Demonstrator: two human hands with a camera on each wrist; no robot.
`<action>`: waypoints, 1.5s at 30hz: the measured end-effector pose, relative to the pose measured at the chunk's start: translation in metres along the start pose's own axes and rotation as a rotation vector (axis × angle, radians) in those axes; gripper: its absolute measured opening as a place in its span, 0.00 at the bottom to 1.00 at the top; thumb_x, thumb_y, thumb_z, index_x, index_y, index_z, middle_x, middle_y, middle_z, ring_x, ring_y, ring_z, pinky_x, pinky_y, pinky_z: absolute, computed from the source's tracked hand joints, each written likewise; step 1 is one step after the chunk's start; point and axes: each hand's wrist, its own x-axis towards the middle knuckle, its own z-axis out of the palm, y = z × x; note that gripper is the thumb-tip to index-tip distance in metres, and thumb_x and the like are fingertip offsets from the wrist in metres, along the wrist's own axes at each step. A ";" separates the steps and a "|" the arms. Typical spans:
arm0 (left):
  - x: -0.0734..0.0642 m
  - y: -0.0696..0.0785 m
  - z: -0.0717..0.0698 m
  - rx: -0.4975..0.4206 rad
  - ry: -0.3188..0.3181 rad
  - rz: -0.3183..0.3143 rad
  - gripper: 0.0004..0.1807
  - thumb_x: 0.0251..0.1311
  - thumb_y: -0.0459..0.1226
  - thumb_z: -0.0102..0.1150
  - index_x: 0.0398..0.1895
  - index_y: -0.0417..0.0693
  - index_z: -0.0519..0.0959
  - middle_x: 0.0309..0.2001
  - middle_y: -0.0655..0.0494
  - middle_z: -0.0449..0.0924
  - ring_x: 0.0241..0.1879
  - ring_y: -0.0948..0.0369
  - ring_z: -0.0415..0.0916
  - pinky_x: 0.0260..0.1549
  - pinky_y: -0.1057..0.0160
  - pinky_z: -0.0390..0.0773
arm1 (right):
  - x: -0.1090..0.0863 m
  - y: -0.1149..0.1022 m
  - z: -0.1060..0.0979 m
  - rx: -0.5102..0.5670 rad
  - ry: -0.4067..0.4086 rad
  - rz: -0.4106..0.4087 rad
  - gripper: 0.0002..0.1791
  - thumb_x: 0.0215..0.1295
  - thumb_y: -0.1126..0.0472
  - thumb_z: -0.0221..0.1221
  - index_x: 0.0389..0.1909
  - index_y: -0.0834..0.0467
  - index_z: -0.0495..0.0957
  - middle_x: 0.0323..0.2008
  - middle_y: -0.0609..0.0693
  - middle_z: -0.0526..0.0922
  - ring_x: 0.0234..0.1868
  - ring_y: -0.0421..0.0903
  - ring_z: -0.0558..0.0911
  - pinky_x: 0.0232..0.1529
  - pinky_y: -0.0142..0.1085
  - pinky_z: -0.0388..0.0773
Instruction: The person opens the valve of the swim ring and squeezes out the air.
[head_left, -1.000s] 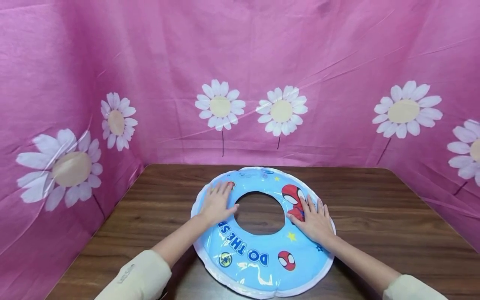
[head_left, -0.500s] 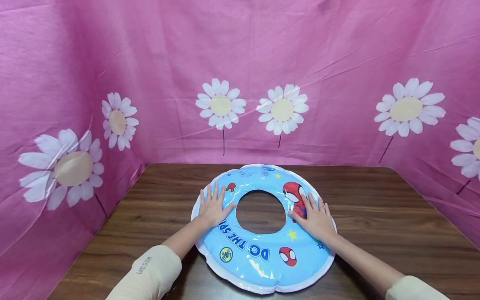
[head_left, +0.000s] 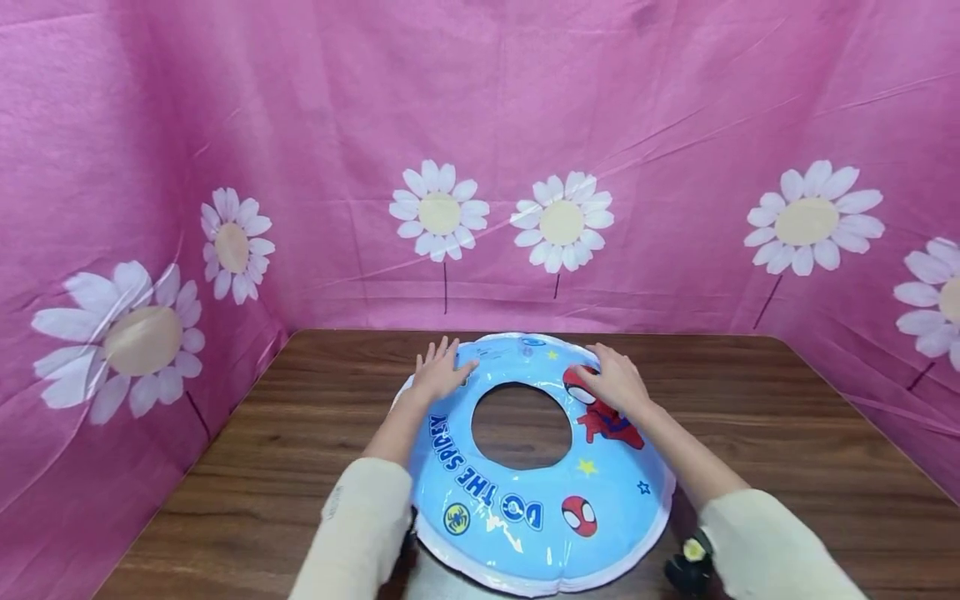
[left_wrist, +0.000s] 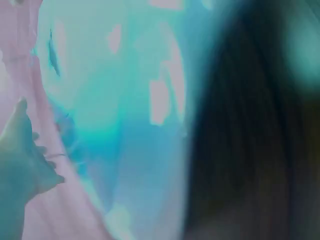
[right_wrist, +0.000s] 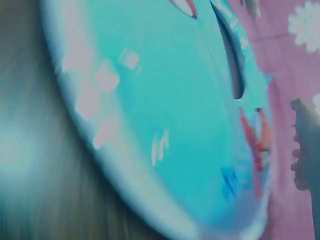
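A blue inflatable swim ring (head_left: 517, 525) with a white rim lies on the table. Red cartoon figures, yellow stars and blue lettering are printed on it. Over its far left edge is my left hand (head_left: 441, 371), fingers extended and thumb apart. My right hand (head_left: 617, 382) is over the far right part, above a red figure, with its fingertips bent downward and partly hidden. Both wrist views show the shiny ring (left_wrist: 125, 125) close up and blurred. There, the left hand (left_wrist: 22, 162) and the right hand (right_wrist: 307, 150) appear beside it, holding nothing.
The brown wood-grain table (head_left: 765, 433) extends on both sides of the ring. A pink curtain (head_left: 495, 100) with white daisies encloses the back and sides. A small black object (head_left: 688, 571) with a pale flower is at my right sleeve.
Both hands have moved from the ring's left and right sides toward its far edge. The ring has turned slightly, and more of the lettering and the red figure shows.
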 end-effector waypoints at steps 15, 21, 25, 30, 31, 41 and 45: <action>0.005 -0.018 0.043 0.201 0.100 0.083 0.40 0.62 0.66 0.25 0.73 0.57 0.41 0.72 0.53 0.36 0.69 0.49 0.32 0.60 0.39 0.34 | 0.005 0.017 0.043 -0.125 -0.105 0.025 0.42 0.62 0.34 0.44 0.71 0.54 0.50 0.69 0.62 0.46 0.67 0.66 0.44 0.62 0.58 0.35; 0.004 -0.018 0.041 0.191 0.055 0.074 0.38 0.62 0.66 0.23 0.73 0.62 0.44 0.72 0.59 0.37 0.69 0.50 0.33 0.60 0.41 0.30 | 0.006 0.016 0.044 -0.157 -0.164 0.041 0.42 0.62 0.32 0.42 0.71 0.52 0.51 0.69 0.62 0.45 0.67 0.66 0.42 0.62 0.58 0.32; 0.005 -0.020 0.043 0.155 0.049 0.076 0.41 0.59 0.69 0.20 0.72 0.63 0.45 0.72 0.59 0.38 0.69 0.50 0.30 0.59 0.42 0.24 | 0.007 0.016 0.045 -0.158 -0.177 0.056 0.41 0.62 0.32 0.42 0.71 0.51 0.52 0.69 0.62 0.46 0.67 0.66 0.41 0.62 0.57 0.32; 0.006 -0.019 0.044 0.188 0.025 0.055 0.39 0.59 0.68 0.20 0.72 0.64 0.45 0.72 0.60 0.39 0.69 0.50 0.30 0.59 0.42 0.24 | 0.008 0.017 0.046 -0.163 -0.193 0.067 0.41 0.62 0.32 0.41 0.71 0.51 0.52 0.69 0.62 0.46 0.67 0.66 0.40 0.62 0.58 0.31; 0.005 -0.017 0.043 0.198 0.008 0.041 0.39 0.61 0.67 0.22 0.72 0.64 0.46 0.72 0.60 0.40 0.69 0.51 0.30 0.60 0.43 0.26 | 0.008 0.017 0.046 -0.165 -0.196 0.069 0.42 0.61 0.31 0.41 0.71 0.51 0.52 0.69 0.62 0.46 0.67 0.66 0.40 0.62 0.58 0.31; 0.008 -0.019 0.047 0.237 0.000 0.025 0.38 0.61 0.67 0.24 0.72 0.64 0.48 0.71 0.59 0.43 0.69 0.50 0.34 0.60 0.40 0.31 | 0.007 0.016 0.049 -0.150 -0.204 0.082 0.40 0.62 0.32 0.42 0.70 0.51 0.53 0.69 0.62 0.47 0.67 0.66 0.40 0.62 0.57 0.31; 0.008 -0.021 0.048 0.253 0.004 0.017 0.38 0.60 0.68 0.23 0.72 0.65 0.48 0.71 0.60 0.42 0.69 0.50 0.33 0.61 0.41 0.31 | 0.007 0.017 0.052 -0.152 -0.199 0.076 0.40 0.62 0.32 0.41 0.70 0.51 0.54 0.69 0.62 0.47 0.67 0.65 0.40 0.62 0.57 0.31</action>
